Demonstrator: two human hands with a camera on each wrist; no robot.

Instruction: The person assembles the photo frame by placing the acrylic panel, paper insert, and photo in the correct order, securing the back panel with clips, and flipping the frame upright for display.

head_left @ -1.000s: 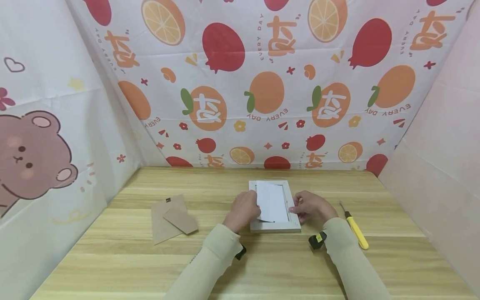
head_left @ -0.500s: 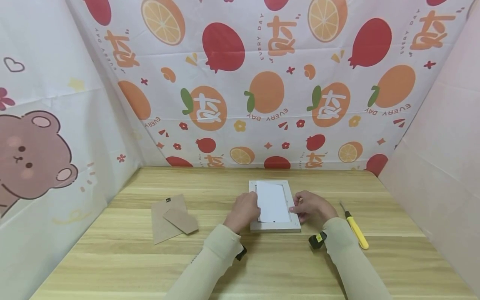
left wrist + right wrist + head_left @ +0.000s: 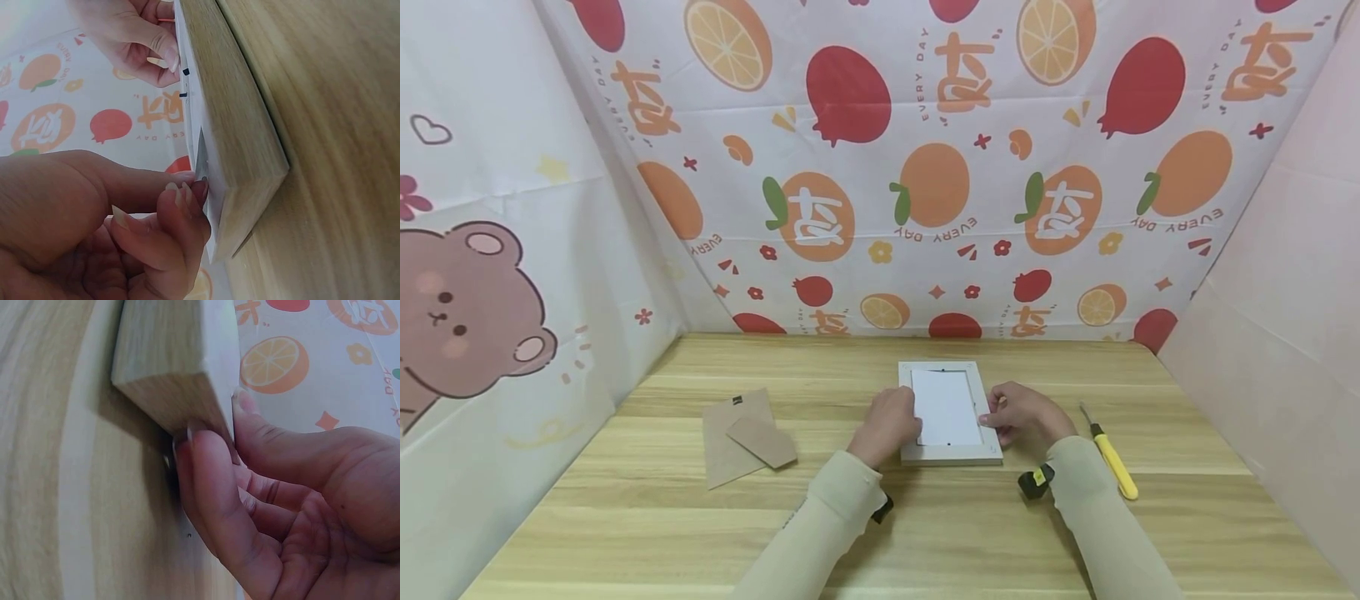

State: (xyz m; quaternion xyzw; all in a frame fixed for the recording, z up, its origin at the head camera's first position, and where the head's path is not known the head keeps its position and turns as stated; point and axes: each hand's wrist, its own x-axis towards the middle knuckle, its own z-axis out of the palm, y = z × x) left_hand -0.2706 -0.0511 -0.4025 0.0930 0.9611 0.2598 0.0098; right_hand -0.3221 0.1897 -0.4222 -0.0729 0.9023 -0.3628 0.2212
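A picture frame [image 3: 951, 455], white-faced with wood-grain sides, lies on the table with its long sides running away from me. A white sheet of paper [image 3: 943, 408] fills most of its opening. My left hand [image 3: 891, 425] is at the frame's left side. In the left wrist view, thumb and fingertips [image 3: 181, 194] of that hand pinch the sheet's edge, slightly raised there. My right hand [image 3: 1024, 410] grips the frame's right side, thumb on top and fingers [image 3: 209, 481] against the wooden side [image 3: 162, 356]. Small black tabs [image 3: 185, 72] show along the opening.
Left of the frame, a small brown board piece [image 3: 762, 442] overlaps a larger brown backing board [image 3: 724, 458]. A screwdriver [image 3: 1114, 467] with a yellow handle lies right of the right forearm. Patterned cloth [image 3: 880, 192] hangs behind the wooden table [image 3: 685, 542].
The white sheet has slid toward me and straightened within the opening, exposing a black tab at the far edge. My left hand has shifted slightly toward me; the right hand keeps its hold.
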